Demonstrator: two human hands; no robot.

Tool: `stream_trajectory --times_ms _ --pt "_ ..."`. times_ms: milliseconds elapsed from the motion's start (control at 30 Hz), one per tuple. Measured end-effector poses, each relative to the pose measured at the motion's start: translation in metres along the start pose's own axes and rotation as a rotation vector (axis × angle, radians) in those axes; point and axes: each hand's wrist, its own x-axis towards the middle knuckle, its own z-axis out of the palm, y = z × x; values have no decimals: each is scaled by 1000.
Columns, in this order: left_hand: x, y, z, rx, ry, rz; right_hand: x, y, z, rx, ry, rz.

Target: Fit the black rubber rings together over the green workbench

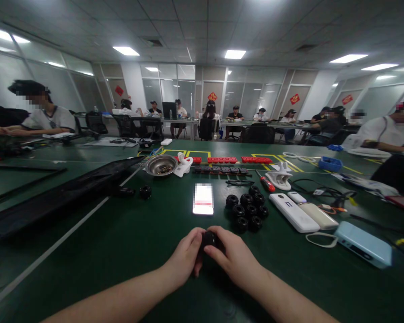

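Between my two hands sits a small black wheel (209, 240), partly covered by the fingers. My left hand (186, 251) closes on its left side, and my right hand (234, 249) grips it from the right with the thumb across the front. Just beyond them a phone (203, 199) lies on the green table with its screen lit. Several similar black wheels (251, 210) are grouped to the right of the phone, and a single black wheel (145, 192) rests off to the left.
A metal bowl (161, 166) with small parts stands back left. Red strips (222, 159) and a black row of parts (222, 170) lie behind the phone. To the right are a screwdriver (267, 184), white power bank (293, 212) and light-blue box (362, 244). A long black panel (63, 197) spans the left.
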Motion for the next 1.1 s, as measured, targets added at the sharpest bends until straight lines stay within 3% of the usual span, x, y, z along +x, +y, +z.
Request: stream_trajectory --times_ms 100,200,267,333,600,867,1100 --pt "3 0 -2 -67 2 -88 -1 0 2 28 59 -132" --pt "4 1 -3 -59 41 -99 -1 4 5 62 77 -8" --pt "3 1 -3 -34 37 -41 1 6 6 86 29 102" --pt "2 2 -3 -22 17 -3 2 6 5 111 -18 124" --pt "3 4 -6 -149 20 -212 -1 -2 3 42 -11 -72" --pt "0 9 -1 -100 40 -199 0 5 6 35 4 143" --pt "5 4 -6 -177 18 -189 -1 -1 3 -11 53 -83"
